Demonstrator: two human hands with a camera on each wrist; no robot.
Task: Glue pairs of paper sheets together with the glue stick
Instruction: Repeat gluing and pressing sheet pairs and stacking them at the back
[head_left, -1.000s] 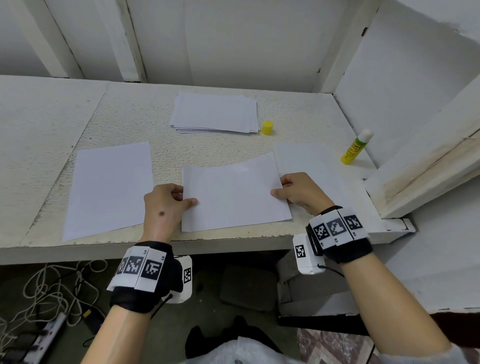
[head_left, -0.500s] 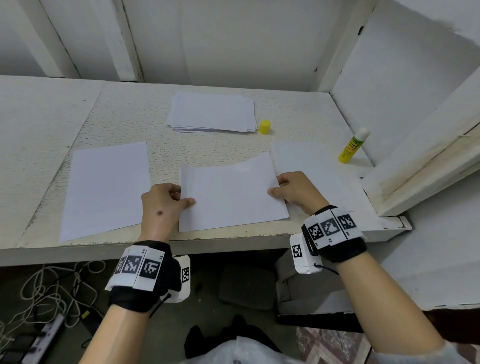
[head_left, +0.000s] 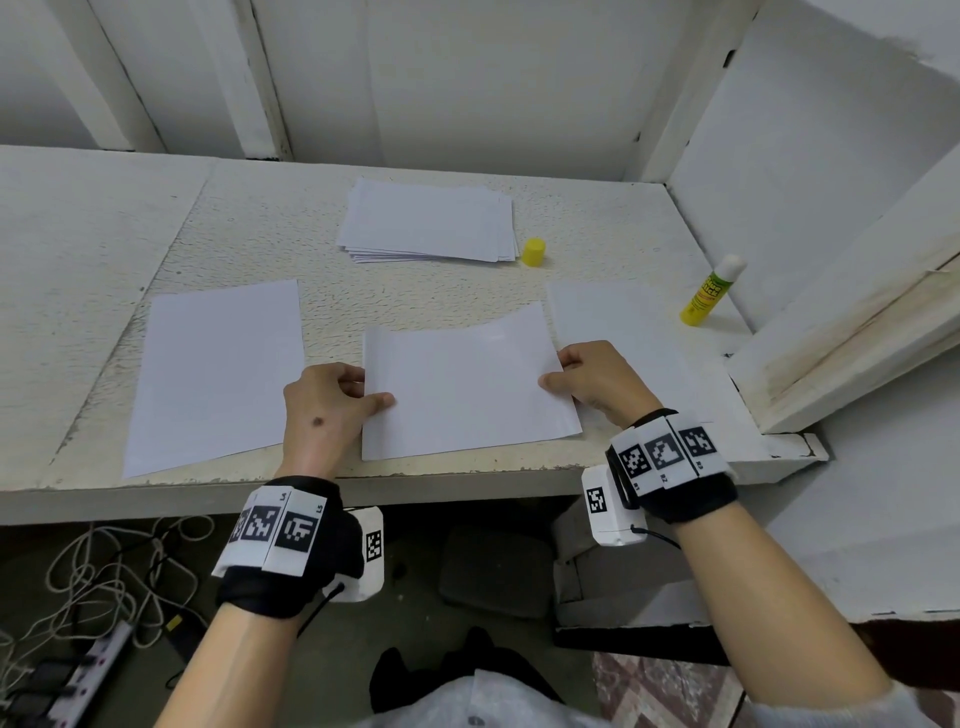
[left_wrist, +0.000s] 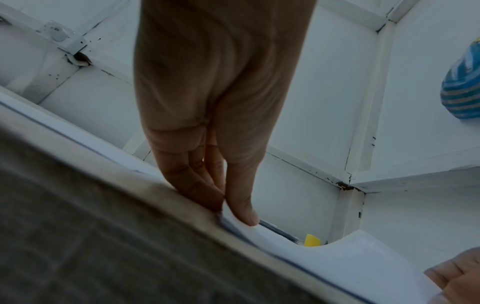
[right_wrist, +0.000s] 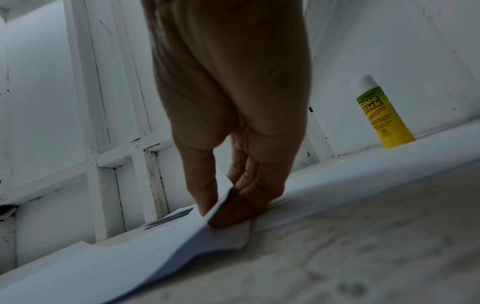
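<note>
A white paper sheet (head_left: 462, 384) lies near the table's front edge, its far edge bowed upward. My left hand (head_left: 332, 400) pinches its left edge (left_wrist: 239, 224) between thumb and fingers. My right hand (head_left: 597, 379) pinches its right edge (right_wrist: 223, 218) the same way. Another sheet (head_left: 218, 369) lies flat to the left, and a third sheet (head_left: 623, 332) lies under my right hand. The uncapped yellow glue stick (head_left: 709, 291) (right_wrist: 381, 115) stands upright at the right wall. Its yellow cap (head_left: 533, 252) (left_wrist: 311, 240) sits beside the paper stack (head_left: 431, 223).
The white table (head_left: 78, 260) ends at a worn front edge just below my wrists. A white wall and slanted board (head_left: 857, 322) close off the right side. Cables and a power strip (head_left: 78, 670) lie on the floor below.
Both hands keep the same pinch on the middle sheet; the sheet and hands have barely shifted. Nothing else on the table has moved.
</note>
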